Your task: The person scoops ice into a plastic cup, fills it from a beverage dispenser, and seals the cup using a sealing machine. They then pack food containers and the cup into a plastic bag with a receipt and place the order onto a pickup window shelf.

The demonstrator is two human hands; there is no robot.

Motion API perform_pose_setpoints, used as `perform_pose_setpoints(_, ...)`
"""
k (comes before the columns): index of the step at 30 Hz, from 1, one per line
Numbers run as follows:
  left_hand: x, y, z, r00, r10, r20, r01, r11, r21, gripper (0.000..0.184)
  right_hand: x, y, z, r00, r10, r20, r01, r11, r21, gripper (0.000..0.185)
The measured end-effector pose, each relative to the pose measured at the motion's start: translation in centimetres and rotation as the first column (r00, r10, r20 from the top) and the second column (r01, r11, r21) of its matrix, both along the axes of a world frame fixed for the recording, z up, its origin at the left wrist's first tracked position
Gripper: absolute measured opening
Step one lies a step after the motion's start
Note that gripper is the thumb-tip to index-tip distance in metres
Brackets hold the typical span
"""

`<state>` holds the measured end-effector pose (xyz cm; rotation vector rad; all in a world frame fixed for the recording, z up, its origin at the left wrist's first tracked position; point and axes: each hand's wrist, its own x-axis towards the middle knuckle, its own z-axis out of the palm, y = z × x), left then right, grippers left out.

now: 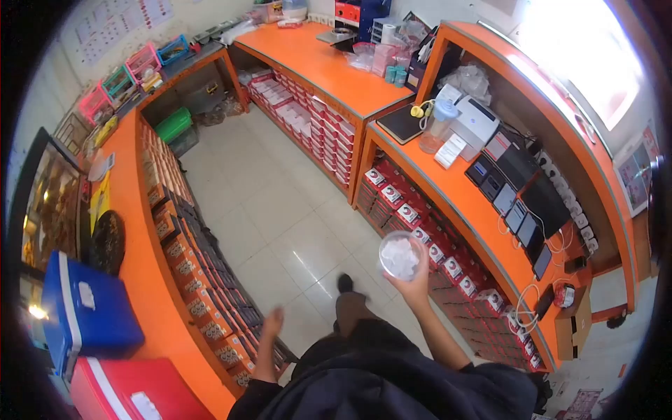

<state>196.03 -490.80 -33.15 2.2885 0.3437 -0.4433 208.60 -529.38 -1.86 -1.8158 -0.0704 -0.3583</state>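
Our right hand (413,277) is clasped around a clear cup (383,270), which we hold up in front of us with white pieces (401,256) inside. Our left hand (273,323) is well apart from it, to the left of the cup and nearer our body; we cannot tell how far its fingers are curled. Below the cup we see the tiled floor (269,210), with our dark shoe (344,283) to the cup's left. Stacked red boxes (437,253) line the shelf right of the cup, and above them a row of phones (516,216) lies on an orange counter (458,187). Farther left of the cup we have black-and-orange boxes (198,302), then a blue cooler (108,308) and a red cooler (168,392). Well beyond the cup stand a grey printer (477,120) and, farther left, a green crate (173,126).
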Motion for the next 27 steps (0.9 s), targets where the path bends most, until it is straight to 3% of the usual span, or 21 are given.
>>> perform_pose_setpoints(1, 5.4, 0.3, 3.4, 0.981, 0.133, 0.139, -0.117, 0.986, -0.118, 0.041, 3.0, 0.7, 0.2, 1.000, 0.000, -0.015, 0.000, 1.000, -0.005, 0.090)
perform_pose_setpoints(2, 10.1, -0.8, 10.5, 0.954, 0.162, 0.253, -0.137, 0.984, -0.114, 0.037, 5.9, 1.6, 0.4, 0.999, 0.028, 0.031, -0.030, 0.997, 0.078, 0.091)
perform_pose_setpoints(4, 15.7, -1.9, 20.2, 0.851, 0.335, 0.405, -0.201, 0.919, -0.338, 0.032, 12.2, 3.0, 0.2, 0.995, 0.042, 0.095, -0.059, 0.982, 0.182, 0.092)
perform_pose_setpoints(5, 17.1, -1.4, 20.3, 0.859, 0.314, 0.405, -0.187, 0.928, -0.322, 0.032, 14.7, 3.4, 0.0, 0.979, 0.033, 0.202, -0.055, 0.993, 0.104, 0.092)
perform_pose_setpoints(7, 17.7, -0.7, 19.4, 0.717, 0.505, 0.480, -0.296, 0.844, -0.447, 0.031, 16.9, 3.7, 0.7, 0.957, -0.003, 0.291, -0.003, 1.000, 0.023, 0.092)
perform_pose_setpoints(8, 17.5, 0.1, 18.5, 0.818, 0.431, 0.381, -0.352, 0.899, -0.260, 0.032, 17.6, 4.2, 1.6, 0.950, -0.011, 0.312, -0.011, 0.998, 0.069, 0.092)
perform_pose_setpoints(10, 15.7, 3.4, 11.0, 0.974, 0.066, 0.216, -0.107, 0.977, 0.184, 0.039, 18.1, 4.6, 4.0, 0.939, -0.037, 0.342, -0.021, 0.986, 0.163, 0.091)
perform_pose_setpoints(12, 14.3, 4.0, 7.2, 0.990, -0.138, 0.008, 0.134, 0.976, 0.172, 0.043, 16.7, 3.6, 3.6, 0.942, -0.099, 0.322, 0.042, 0.983, 0.179, 0.091)
perform_pose_setpoints(13, 14.9, 4.1, 5.9, 0.923, -0.200, -0.330, 0.211, 0.978, -0.002, 0.043, 15.3, 3.3, 3.0, 0.950, -0.093, 0.298, 0.034, 0.979, 0.200, 0.090)
perform_pose_setpoints(14, 14.1, 5.2, 1.4, 0.829, -0.308, -0.466, 0.302, 0.949, -0.090, 0.040, 13.6, 2.7, 2.7, 0.935, -0.179, 0.308, 0.120, 0.972, 0.201, 0.090)
perform_pose_setpoints(17, 20.5, 3.8, 0.4, 0.676, -0.606, -0.419, 0.602, 0.782, -0.161, 0.039, 6.2, 0.5, 2.9, 0.937, -0.294, 0.187, 0.303, 0.953, -0.020, 0.091)
perform_pose_setpoints(21, 21.2, -2.5, -0.4, 0.335, -0.873, -0.354, 0.854, 0.440, -0.279, 0.037, -7.1, -3.2, 1.5, 0.777, -0.616, 0.131, 0.626, 0.778, -0.056, 0.092)
perform_pose_setpoints(22, 22.4, -4.2, -1.3, 0.247, -0.953, -0.174, 0.965, 0.257, -0.042, 0.036, -10.7, -3.9, 2.1, 0.692, -0.708, 0.139, 0.716, 0.698, -0.010, 0.091)
perform_pose_setpoints(23, 23.5, -6.2, -2.3, 0.084, -0.996, -0.005, 0.973, 0.081, 0.218, 0.036, -14.7, -4.3, 2.4, 0.588, -0.797, 0.141, 0.801, 0.597, 0.036, 0.091)
perform_pose_setpoints(25, 25.2, -12.4, -3.0, -0.144, -0.990, -0.010, 0.973, -0.143, 0.183, 0.028, -22.9, -5.4, 1.6, 0.356, -0.927, 0.117, 0.933, 0.360, 0.014, 0.088)
perform_pose_setpoints(26, 24.8, -16.2, -2.5, -0.087, -0.993, -0.084, 0.988, -0.097, 0.122, 0.028, -26.7, -5.8, 1.7, 0.227, -0.970, 0.082, 0.968, 0.234, 0.094, 0.086)
perform_pose_setpoints(27, 23.3, -20.1, -2.4, 0.058, -0.981, -0.186, 0.998, 0.051, 0.038, 0.029, -30.8, -6.5, 1.3, 0.083, -0.995, 0.053, 0.980, 0.091, 0.175, 0.084)
